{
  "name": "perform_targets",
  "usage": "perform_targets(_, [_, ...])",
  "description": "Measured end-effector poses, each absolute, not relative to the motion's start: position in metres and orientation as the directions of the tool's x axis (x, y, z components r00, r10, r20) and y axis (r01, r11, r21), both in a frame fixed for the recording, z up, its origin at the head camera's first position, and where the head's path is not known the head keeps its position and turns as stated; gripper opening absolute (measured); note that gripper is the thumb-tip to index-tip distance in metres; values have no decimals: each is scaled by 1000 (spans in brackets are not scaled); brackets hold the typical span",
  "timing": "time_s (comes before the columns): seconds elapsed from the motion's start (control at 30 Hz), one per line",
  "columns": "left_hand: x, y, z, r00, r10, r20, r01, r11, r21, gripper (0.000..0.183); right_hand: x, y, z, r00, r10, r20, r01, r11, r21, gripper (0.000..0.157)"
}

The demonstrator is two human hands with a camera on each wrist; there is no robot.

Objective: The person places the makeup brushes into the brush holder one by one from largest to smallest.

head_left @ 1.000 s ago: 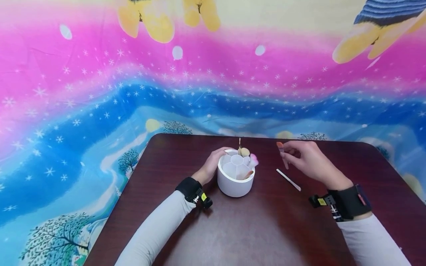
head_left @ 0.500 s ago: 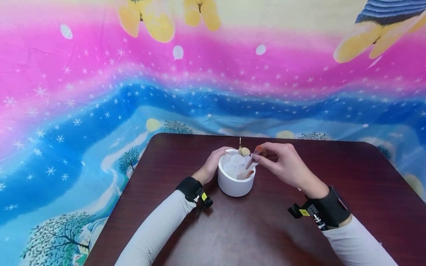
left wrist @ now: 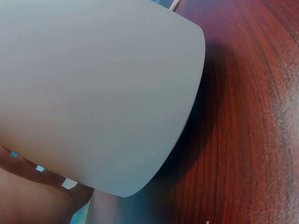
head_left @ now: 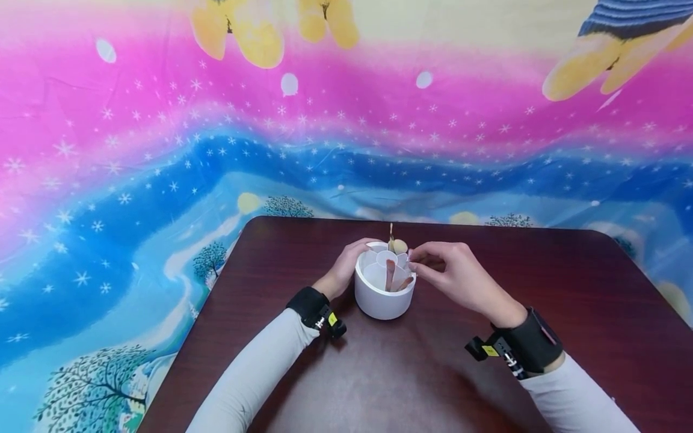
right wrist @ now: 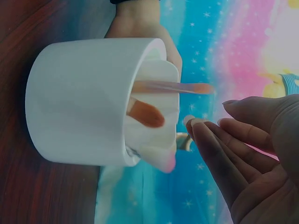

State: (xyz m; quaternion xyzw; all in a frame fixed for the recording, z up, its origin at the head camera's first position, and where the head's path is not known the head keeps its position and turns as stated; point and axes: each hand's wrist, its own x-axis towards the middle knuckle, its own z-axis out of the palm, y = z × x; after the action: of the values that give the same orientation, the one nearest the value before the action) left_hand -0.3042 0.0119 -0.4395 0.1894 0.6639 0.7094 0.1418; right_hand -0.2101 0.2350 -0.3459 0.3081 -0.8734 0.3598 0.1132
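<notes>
A round white makeup brush holder [head_left: 383, 304] with petal-shaped compartments stands upright on the table. My left hand [head_left: 342, 270] grips its left side. In the holder's front compartment leans a slim brush with orange-brown bristles [right wrist: 202, 88], and a wider brown-bristled brush [right wrist: 147, 114] sits close to it. Just right of the rim is my right hand [head_left: 457, 273]; the right wrist view shows its thumb and fingers apart, holding nothing. A pink-and-white brush head [right wrist: 163, 161] pokes out near these fingers. At the back are a round cream brush head [head_left: 399, 247] and a thin gold stick [head_left: 391, 231].
The dark reddish-brown table [head_left: 373, 379] has rounded far corners. Behind it hangs a colourful printed cloth [head_left: 346, 132]. Black wrist straps with small cameras [head_left: 479, 347] stick out from both wrists.
My right hand has carried the slim orange-brown brush leftwards to the holder and let it go inside. It now covers the white stick seen earlier on the table. The left hand has stayed put.
</notes>
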Motion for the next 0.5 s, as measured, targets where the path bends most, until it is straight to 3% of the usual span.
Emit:
perform_targets(0.27, [-303,16,-443,-895,430,119,82,-104,991,37,-207,261,-347,-822,-389,416,-568,623,-539,11])
perform_targets(0.5, [-302,15,-441,-894,429,125,84,-114,990,38,-213,297,-364,-894,-306,327,-437,757,-486,12])
